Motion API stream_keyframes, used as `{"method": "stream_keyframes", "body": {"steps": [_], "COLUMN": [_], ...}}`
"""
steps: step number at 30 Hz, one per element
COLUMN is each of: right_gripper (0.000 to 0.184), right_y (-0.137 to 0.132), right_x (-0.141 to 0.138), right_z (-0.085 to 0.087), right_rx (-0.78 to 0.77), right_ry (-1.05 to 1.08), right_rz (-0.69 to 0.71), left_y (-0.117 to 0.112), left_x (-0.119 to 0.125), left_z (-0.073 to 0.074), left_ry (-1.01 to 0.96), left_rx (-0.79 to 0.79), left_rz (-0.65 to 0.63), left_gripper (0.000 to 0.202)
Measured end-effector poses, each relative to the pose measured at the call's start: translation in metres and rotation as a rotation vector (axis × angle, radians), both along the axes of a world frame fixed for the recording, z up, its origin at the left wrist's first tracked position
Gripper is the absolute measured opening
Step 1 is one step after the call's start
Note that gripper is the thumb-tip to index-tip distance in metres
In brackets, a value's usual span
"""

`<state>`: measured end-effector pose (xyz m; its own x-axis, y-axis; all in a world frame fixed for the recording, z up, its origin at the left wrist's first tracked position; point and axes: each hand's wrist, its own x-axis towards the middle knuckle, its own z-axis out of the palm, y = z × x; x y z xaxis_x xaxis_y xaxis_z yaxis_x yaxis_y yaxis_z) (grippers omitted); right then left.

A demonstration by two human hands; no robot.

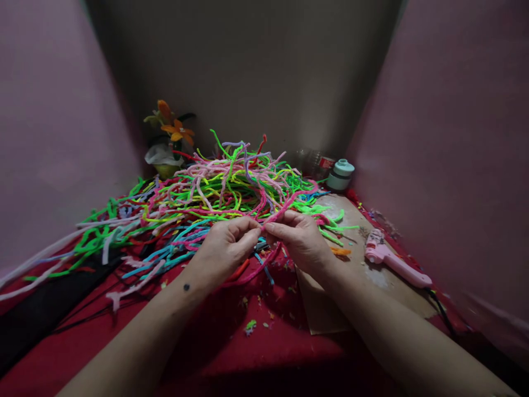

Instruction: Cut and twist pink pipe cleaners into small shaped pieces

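Both hands meet at the middle of a red cloth-covered table (256,353). My left hand (226,245) and my right hand (300,238) each pinch a bright pink pipe cleaner (285,208), fingertips almost touching. The pink stem runs up and right from the pinch, and another length loops down under my hands. Just behind them lies a large tangled heap of pipe cleaners (215,187) in green, pink, yellow, blue and white.
A pink glue gun (392,262) rests on a brown cardboard sheet (330,314) at the right. A small mint-lidded jar (341,174) and an artificial orange flower (173,129) stand at the back. Pink walls close in on both sides. Small scraps dot the cloth.
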<state>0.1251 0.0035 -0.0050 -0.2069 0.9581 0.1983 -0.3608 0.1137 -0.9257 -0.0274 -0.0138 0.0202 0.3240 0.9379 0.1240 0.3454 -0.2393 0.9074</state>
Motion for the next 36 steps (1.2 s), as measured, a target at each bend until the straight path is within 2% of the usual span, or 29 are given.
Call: {"method": "stream_keyframes", "body": {"steps": [7,15,17,19,20,22,25,28,31,36], "right_gripper": [0.013,0.010,0.010,0.009,0.009,0.008,0.007,0.007,0.007,0.009], "right_y": [0.000,-0.001,0.000,0.002,0.004,0.007,0.009,0.011,0.013,0.016], "right_x": [0.000,-0.002,-0.001,0.000,0.000,0.002,0.004,0.007,0.009,0.010], "right_z": [-0.001,0.000,0.001,0.001,0.001,0.002,0.002,0.002,0.002,0.000], "right_rx": [0.043,-0.034,-0.037,-0.044,-0.047,-0.055,-0.059,-0.080,-0.104,-0.129], "right_ry": [-0.033,0.068,0.091,0.114,0.126,0.144,0.166,0.199,0.228,0.241], "right_rz": [-0.009,0.032,0.020,-0.019,-0.040,-0.073,-0.097,-0.102,-0.094,-0.106], "left_y": [-0.001,-0.001,0.004,0.012,0.016,0.023,0.028,0.024,0.021,0.019], "left_x": [0.000,0.001,-0.005,-0.015,-0.021,-0.033,-0.039,-0.035,-0.030,-0.037], "left_z": [0.003,0.004,0.006,0.006,0.005,0.002,-0.004,-0.009,-0.010,-0.006], "left_ry": [-0.042,-0.038,0.049,0.221,0.363,0.696,0.991,1.131,1.189,1.219], "left_rx": [-0.048,-0.050,0.005,0.111,0.172,0.192,0.296,0.306,0.339,0.474], "left_rz": [-0.001,-0.010,0.018,0.039,0.012,-0.123,-0.132,-0.169,-0.193,-0.102], "left_gripper": [0.027,0.030,0.033,0.034,0.032,0.024,0.016,0.013,0.017,0.016]}}
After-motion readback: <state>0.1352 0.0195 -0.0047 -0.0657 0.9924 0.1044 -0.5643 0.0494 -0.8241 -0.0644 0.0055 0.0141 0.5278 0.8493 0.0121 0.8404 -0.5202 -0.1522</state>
